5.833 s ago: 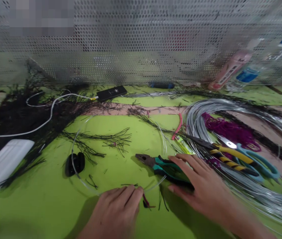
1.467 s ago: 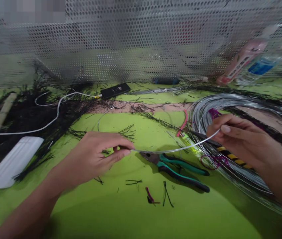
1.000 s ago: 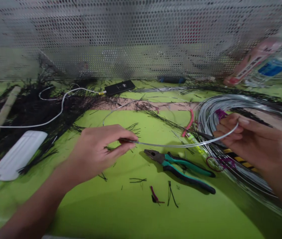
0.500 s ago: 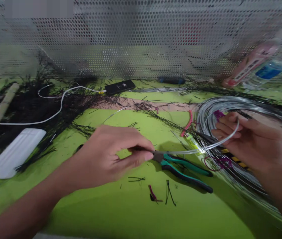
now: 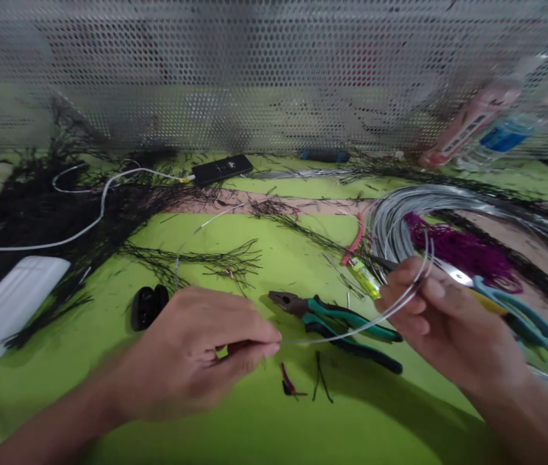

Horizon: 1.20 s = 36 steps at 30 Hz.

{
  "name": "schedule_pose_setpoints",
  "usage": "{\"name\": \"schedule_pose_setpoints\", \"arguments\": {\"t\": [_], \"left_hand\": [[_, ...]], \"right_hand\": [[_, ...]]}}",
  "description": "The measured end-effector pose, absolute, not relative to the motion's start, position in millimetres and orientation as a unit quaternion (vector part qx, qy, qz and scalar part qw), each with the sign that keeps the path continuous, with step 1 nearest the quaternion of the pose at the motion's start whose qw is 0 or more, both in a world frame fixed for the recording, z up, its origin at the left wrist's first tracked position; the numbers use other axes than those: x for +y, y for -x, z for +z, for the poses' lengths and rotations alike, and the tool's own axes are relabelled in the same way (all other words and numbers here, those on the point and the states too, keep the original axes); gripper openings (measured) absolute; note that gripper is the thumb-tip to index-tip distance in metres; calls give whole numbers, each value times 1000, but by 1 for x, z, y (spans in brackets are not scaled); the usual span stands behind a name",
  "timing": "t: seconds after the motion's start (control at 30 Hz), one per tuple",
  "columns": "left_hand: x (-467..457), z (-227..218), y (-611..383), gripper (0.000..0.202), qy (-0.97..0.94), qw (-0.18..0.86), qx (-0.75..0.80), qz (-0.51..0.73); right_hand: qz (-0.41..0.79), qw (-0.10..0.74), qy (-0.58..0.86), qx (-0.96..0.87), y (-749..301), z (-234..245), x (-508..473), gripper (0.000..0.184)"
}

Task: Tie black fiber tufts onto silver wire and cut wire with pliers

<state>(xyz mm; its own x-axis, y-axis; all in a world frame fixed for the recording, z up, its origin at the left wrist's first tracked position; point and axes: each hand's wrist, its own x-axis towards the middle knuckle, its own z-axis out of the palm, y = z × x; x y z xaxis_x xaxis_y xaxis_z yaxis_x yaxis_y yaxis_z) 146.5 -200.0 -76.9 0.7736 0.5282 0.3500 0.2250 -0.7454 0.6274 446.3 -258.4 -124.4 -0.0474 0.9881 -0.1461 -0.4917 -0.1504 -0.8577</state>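
The fingers of my left hand [image 5: 206, 355] pinch the wire [image 5: 336, 337] between thumb and forefinger; those of my right hand [image 5: 462, 329] curl closed on it too, its strands arching up past my thumb. Between my hands, the wire crosses in front of the pliers [image 5: 297, 305], which lie on the green surface [image 5: 264, 439]. Beyond are the lighter [image 5: 365, 278], coil [image 5: 387, 226] and purple yarn [image 5: 467, 255]; left, a black case [image 5: 144, 309].

Green tabletop [image 5: 293, 248] — pliers [image 5: 301, 309] midway, wire coil [image 5: 386, 225] right, black strands [image 5: 55, 216] left.
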Motion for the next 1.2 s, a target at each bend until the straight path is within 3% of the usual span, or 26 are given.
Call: {"name": "schedule_pose_setpoints", "arguments": {"t": [0.23, 0.53, 0.9, 1.2], "left_hand": [[-205, -81, -146, 11, -908, 245, 226, 254], [-203, -83, -141, 5, -886, 256, 289, 255], [-204, -87, -141, 4, -884, 221, 298, 284], [-201, -60, -154, 7, -902, 172, 293, 267]], "right_hand": [[707, 483, 326, -400, -401, -130, -272, 10], [674, 546, 365, -340, -393, -126, -268, 7], [654, 553, 392, -335, -390, -125, -263, 9], [623, 567, 406, -355, -381, -99, -254, 9]]}}
